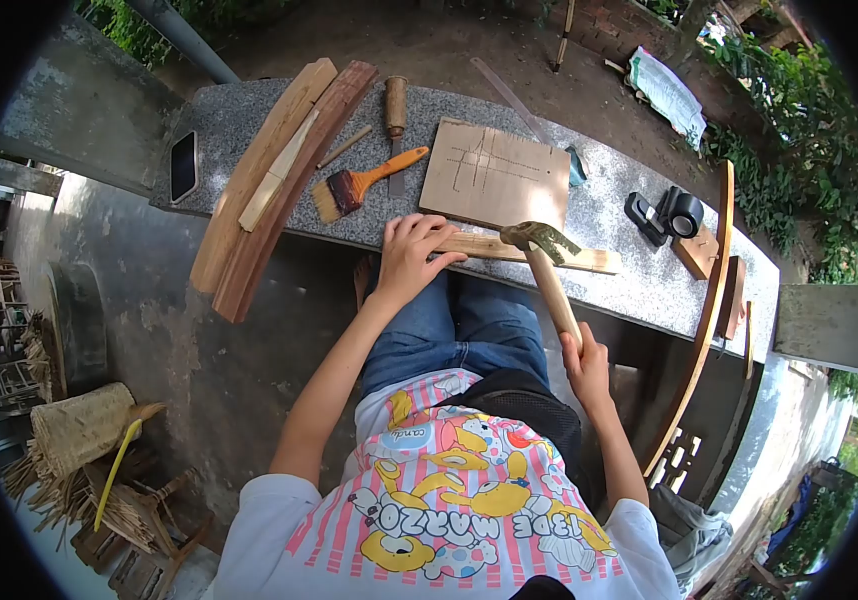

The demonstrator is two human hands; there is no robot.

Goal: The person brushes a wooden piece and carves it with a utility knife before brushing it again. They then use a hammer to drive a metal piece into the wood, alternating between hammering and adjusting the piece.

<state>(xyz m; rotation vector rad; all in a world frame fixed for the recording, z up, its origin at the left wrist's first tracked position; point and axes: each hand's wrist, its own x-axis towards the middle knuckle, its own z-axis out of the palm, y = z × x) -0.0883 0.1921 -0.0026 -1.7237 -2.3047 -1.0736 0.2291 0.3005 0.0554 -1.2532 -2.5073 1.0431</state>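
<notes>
My left hand (414,255) grips the left end of a pale wooden strip (591,261), fingers over its top and thumb along the near side. The strip lies along the front edge of a speckled stone bench. In my right hand (587,362) is a claw hammer (553,292), held low on its wooden handle. Its metal head is over the middle of the strip; whether it touches cannot be made out. Just behind the strip lies a plywood board (501,172) with pencil lines on it.
On the stone bench (609,200) lie an orange-handled paintbrush (367,184), a chisel (396,125), long wooden pieces (299,180), a phone (183,167), a clear ruler (509,97) and a black tape roll (684,212). A long curved wooden strip (701,350) leans at the right.
</notes>
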